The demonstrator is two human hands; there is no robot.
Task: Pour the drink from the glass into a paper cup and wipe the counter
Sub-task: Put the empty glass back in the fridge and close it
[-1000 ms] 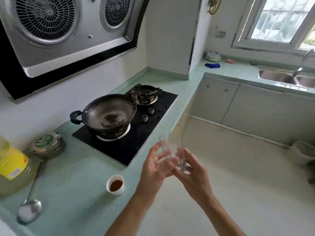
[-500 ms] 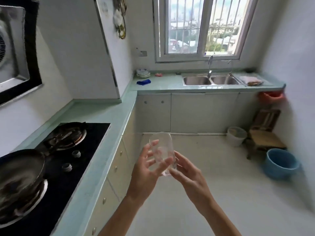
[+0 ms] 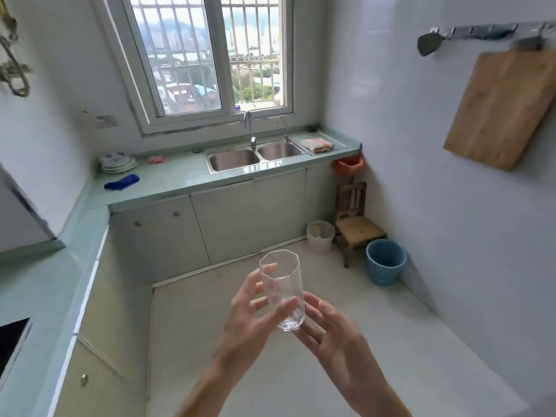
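Above the pale kitchen floor point(image 3: 246, 350), in front of my chest, I hold the glass point(image 3: 281, 288) upright between both hands. It is clear, faceted, with an angular rim, and it looks empty. My left hand point(image 3: 251, 311) curls around its left side, thumb crossing the lower front, the fingers point(image 3: 264, 270) seen through the glass wall. My right hand point(image 3: 328, 329) cups the base from the right and below, its fingers loosely spread and touching the bottom edge; whether it truly grips or only steadies the glass I cannot tell.

Ahead runs the green counter point(image 3: 168, 188) under the barred window point(image 3: 210, 55). A double steel sink point(image 3: 255, 156) with a tap point(image 3: 251, 129) is set into it. Left of the sink lie a blue cloth point(image 3: 122, 182), a small pink thing point(image 3: 157, 159) and a stack of plates point(image 3: 117, 164); right of it, a folded rag point(image 3: 317, 145). On the floor by the right wall stand a white bucket point(image 3: 320, 236), a small wooden chair point(image 3: 355, 221) and a blue basket point(image 3: 385, 261). A wooden cutting board point(image 3: 499, 106) hangs on that wall. The black hob point(image 3: 10, 335) edges in at the far left.
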